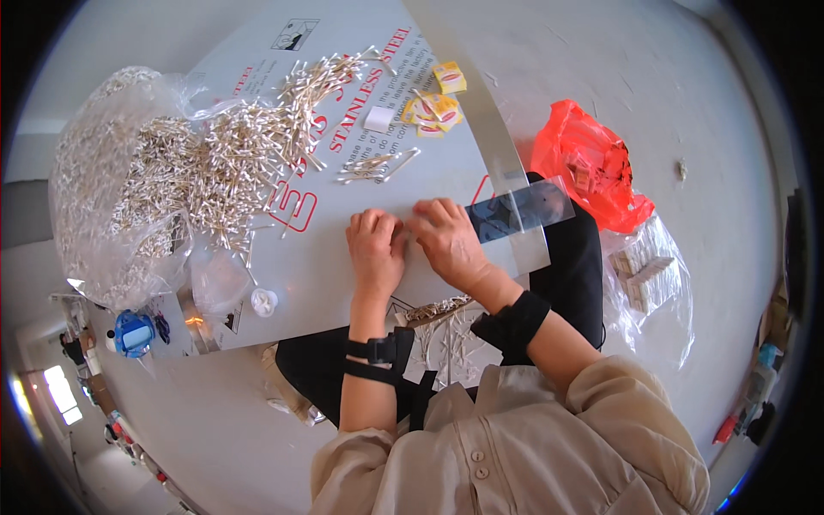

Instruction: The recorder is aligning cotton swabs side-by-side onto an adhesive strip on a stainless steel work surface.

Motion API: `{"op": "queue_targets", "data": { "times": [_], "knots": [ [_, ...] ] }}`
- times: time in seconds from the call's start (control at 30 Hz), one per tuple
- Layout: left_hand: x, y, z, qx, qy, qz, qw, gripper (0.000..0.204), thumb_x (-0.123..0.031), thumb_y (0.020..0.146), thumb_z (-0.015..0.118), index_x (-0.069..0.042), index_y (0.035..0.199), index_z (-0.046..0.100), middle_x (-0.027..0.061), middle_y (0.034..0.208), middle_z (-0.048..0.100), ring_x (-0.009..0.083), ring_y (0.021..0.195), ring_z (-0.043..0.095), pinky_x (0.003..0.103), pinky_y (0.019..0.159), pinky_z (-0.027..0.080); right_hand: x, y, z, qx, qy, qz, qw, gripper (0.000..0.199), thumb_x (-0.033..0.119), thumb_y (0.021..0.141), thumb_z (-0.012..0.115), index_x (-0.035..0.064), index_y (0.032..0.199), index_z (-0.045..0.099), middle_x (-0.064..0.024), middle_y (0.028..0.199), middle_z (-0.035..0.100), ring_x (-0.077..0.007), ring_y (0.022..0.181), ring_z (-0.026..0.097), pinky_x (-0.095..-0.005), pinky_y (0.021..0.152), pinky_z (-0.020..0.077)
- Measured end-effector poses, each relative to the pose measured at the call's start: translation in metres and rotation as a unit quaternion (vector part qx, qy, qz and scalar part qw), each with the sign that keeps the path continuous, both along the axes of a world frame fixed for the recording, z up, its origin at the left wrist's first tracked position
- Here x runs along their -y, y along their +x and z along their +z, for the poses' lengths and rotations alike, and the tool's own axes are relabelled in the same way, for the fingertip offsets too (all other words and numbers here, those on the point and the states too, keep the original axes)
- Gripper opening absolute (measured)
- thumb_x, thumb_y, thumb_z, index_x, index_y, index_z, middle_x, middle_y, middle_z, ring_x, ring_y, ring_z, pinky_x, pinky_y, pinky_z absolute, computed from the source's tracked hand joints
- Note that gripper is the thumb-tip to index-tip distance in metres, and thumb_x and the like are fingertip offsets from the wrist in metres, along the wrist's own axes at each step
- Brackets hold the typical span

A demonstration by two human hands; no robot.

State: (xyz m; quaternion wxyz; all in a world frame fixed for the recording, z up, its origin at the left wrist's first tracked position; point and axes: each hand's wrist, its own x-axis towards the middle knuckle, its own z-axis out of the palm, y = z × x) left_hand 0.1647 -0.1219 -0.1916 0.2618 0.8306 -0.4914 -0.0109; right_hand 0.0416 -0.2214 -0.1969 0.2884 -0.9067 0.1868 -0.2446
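Note:
My left hand (pixel 375 249) and my right hand (pixel 451 245) rest close together over the film-covered metal table (pixel 318 292). Both have curled fingers, thumbs toward each other; whatever they may pinch is hidden. A small loose group of cotton swabs (pixel 371 167) lies just beyond them. To the left, a large heap of cotton swabs (pixel 232 163) spills from a clear plastic bag (pixel 90 189). Beside my right hand, a dark, see-through flat strip (pixel 519 212) reaches over the table's right edge.
Small yellow packets (pixel 433 112) and a white piece (pixel 378 118) lie at the far side. A white roll (pixel 264 301) and a blue object (pixel 135 333) sit near left. Off the right edge are a red plastic bag (pixel 571 137) and a clear bag of white packs (pixel 648 275).

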Motion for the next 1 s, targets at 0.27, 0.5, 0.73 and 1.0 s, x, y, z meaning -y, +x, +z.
{"op": "queue_targets", "data": {
  "times": [0.27,0.5,0.73,1.0],
  "knots": [
    [0.047,0.074,0.009,0.022,-0.087,-0.016,0.996,0.032,-0.009,0.072,0.075,-0.011,0.103,0.064,0.0055,0.105,0.059,0.0281,0.108,0.051,0.045,0.096,0.038,-0.011,0.005,-0.005,0.037,0.022,0.023,0.999,0.010,0.005,0.072,0.062,0.0076,0.081,0.063,-0.0069,0.089,0.056,-0.0266,0.088,0.054,-0.0366,0.079,0.0447],
    [0.051,0.043,-0.011,-0.019,-0.067,-0.059,0.996,0.016,-0.008,0.076,0.071,-0.012,0.084,0.058,0.0021,0.091,0.056,0.0275,0.095,0.050,0.043,0.084,0.039,-0.004,0.002,-0.003,0.011,0.010,0.051,0.999,0.007,0.006,0.069,0.064,0.0078,0.075,0.060,-0.0063,0.087,0.055,-0.0271,0.084,0.053,-0.0361,0.077,0.0445],
    [-0.009,-0.002,0.001,-0.057,-0.022,-0.077,0.995,0.017,-0.005,0.078,0.067,-0.010,0.093,0.061,0.0055,0.098,0.057,0.0297,0.099,0.051,0.044,0.085,0.041,-0.012,-0.014,0.012,0.016,0.014,-0.020,1.000,0.022,0.007,0.062,0.070,0.0059,0.080,0.058,-0.0094,0.106,0.055,-0.0319,0.100,0.052,-0.0431,0.085,0.0427],
    [-0.022,-0.034,0.010,0.028,0.133,-0.002,0.991,0.069,-0.034,0.087,0.063,-0.008,0.146,0.038,0.0124,0.154,0.032,0.0319,0.146,0.023,0.055,0.117,0.013,-0.010,-0.018,-0.001,0.027,0.074,0.022,0.997,0.065,0.003,0.063,0.071,-0.0002,0.125,0.051,-0.0186,0.130,0.050,-0.0408,0.118,0.049,-0.0472,0.102,0.0411]
  ]
}}
